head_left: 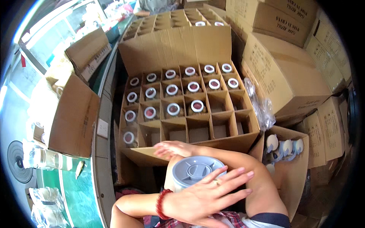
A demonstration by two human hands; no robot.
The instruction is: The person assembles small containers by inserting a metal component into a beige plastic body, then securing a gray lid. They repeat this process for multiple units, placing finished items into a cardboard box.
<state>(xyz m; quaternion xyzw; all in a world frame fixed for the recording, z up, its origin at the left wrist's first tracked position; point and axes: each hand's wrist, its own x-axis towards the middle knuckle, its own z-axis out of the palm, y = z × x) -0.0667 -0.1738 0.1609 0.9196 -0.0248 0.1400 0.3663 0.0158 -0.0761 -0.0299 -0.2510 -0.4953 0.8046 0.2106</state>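
I press my left hand (203, 195) flat, fingers spread, against the near side of a grey jar (195, 171) held in front of my chest, its ribbed lid facing up. My right hand (173, 149) crosses over to the jar's far left side, fingers stretched out flat rather than curled; I cannot tell whether it bears on the jar or only rests beside it. So the jar sits between my two arms, just near of the divided carton (178, 102).

That carton's far and left cells already hold jars with white rims, while the near and right cells stand bare. I judge this the packing step, with one more jar about to go in. The next move calls for a firmer hold around the jar's body, then lowering it straight down into a free cell (199, 133) without catching the cardboard dividers. More lidded jars wait in the small box (289, 167) on my right.
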